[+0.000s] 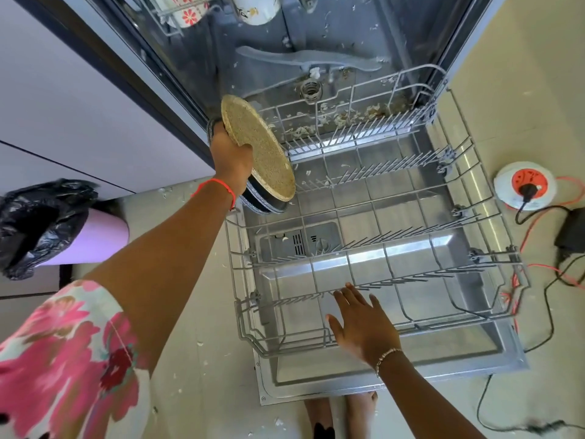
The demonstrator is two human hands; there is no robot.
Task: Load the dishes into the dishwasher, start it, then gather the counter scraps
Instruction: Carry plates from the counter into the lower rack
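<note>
left hand (pixel 232 156) grips stack | round tan speckled plate (pixel 259 147) tilted atop dark plates (pixel 266 205) | over rack (pixel 443 327) left edge | right hand (pixel 364 327) fingers spread, above rack front

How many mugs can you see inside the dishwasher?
2: a white ceramic mug with red flowers at top left, a mostly white ceramic mug right of it; others may lie out of frame.

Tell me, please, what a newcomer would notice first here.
The left hand grips a stack of plates, speckled tan one on top, at the far left of the pulled-out lower rack. The right hand is spread open at the rack's near edge, and food scraps litter the tub floor beyond.
</note>
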